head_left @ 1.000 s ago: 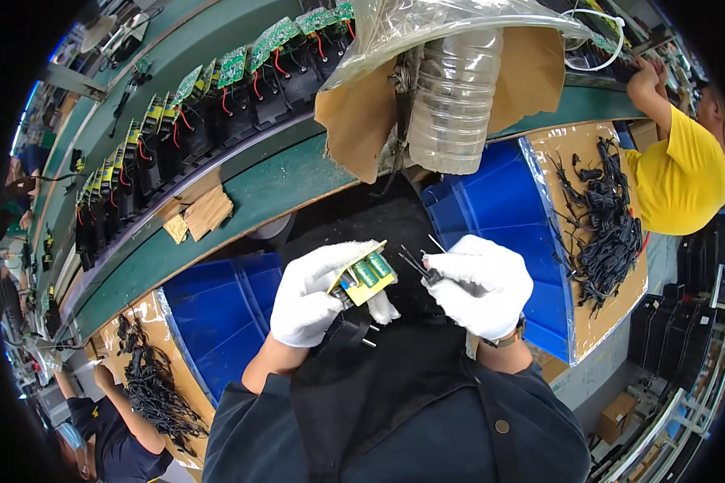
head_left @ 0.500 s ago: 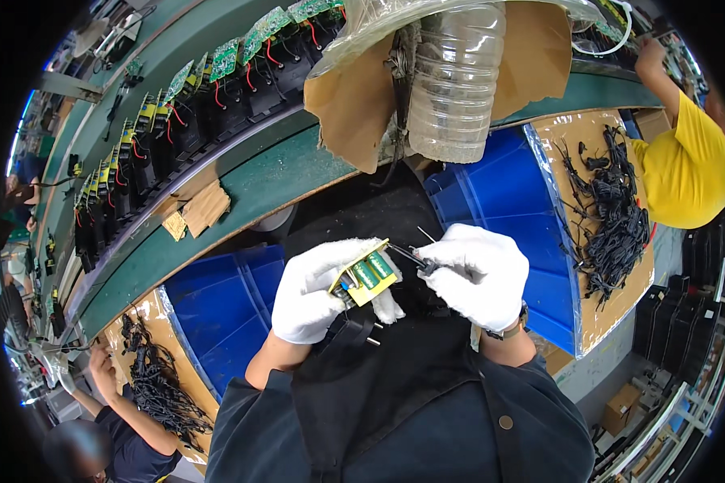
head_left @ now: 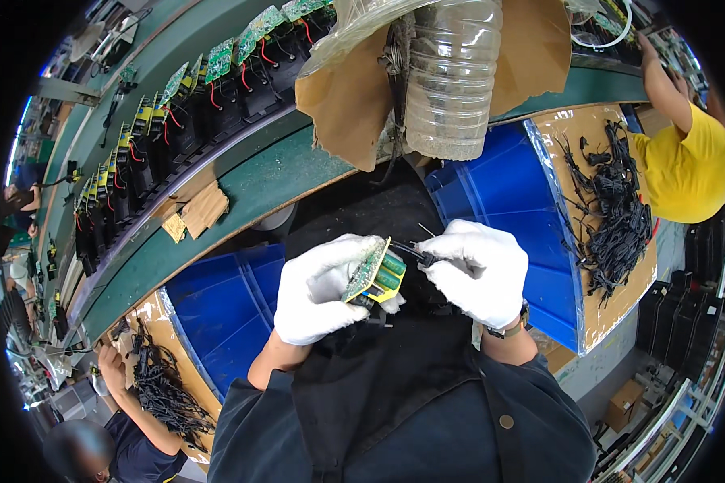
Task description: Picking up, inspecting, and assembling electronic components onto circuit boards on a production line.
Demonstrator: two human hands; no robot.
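Note:
White gloves cover both my hands. My left hand [head_left: 318,291] is closed round a small circuit board [head_left: 370,270] with green cylindrical parts and a yellow piece on it. The board is tilted, its soldered face turned partly toward the left hand's fingers. Pinched in my right hand [head_left: 482,274] is a black cable [head_left: 428,258], whose thin leads run toward the board's upper edge. Whether a lead touches the board I cannot tell. Below the board a black part with metal pins shows in part, half hidden by the left hand.
Boards with red wires in black housings [head_left: 209,121] line the conveyor ahead. A clear plastic bottle [head_left: 451,80] hangs by torn cardboard. Blue bins [head_left: 507,217] flank me, with cardboard [head_left: 552,129] bearing black cable heaps [head_left: 612,213]. Co-workers reach in at the left [head_left: 141,419] and right [head_left: 689,165].
My left hand has turned the board, so its soldered face shows more and its green parts have swung right. My right hand keeps the cable close by. The right co-worker's arm has shifted.

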